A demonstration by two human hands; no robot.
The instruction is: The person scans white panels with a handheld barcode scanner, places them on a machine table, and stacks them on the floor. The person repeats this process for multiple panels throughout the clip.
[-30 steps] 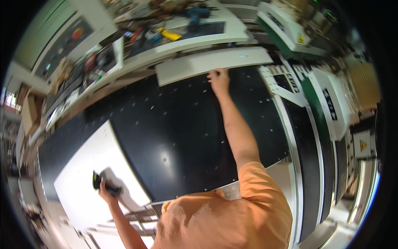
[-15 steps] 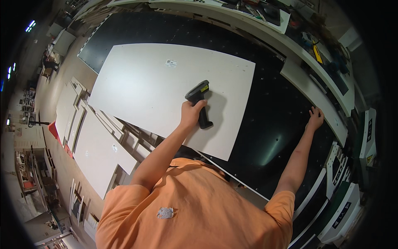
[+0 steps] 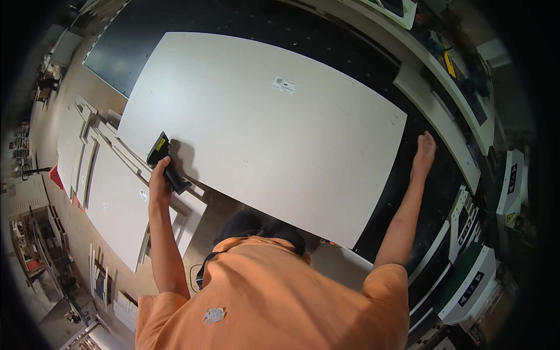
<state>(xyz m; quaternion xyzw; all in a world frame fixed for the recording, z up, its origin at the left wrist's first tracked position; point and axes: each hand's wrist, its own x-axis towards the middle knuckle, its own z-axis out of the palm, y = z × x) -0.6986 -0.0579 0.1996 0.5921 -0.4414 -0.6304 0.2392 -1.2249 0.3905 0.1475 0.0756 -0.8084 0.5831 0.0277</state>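
- So my left hand (image 3: 158, 182) was wrapped around the black handheld scanner (image 3: 165, 160) at the white panel's (image 3: 262, 134) left near edge.
- Right hand (image 3: 424, 153) lay spread flat on the dark table (image 3: 431, 198), just right of the panel.
- Best bet, I figured: aim squarely at the far label (image 3: 283, 85), wrist steady.

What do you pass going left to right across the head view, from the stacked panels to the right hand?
Stacked panels → left hand holding a black scanner → white board → small label → right hand.

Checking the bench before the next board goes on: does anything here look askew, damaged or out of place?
Nothing stands out. The white panel lies flat and unmarked on the black table; the left hand holds a black scanner at its edge, and the right hand rests on the table.
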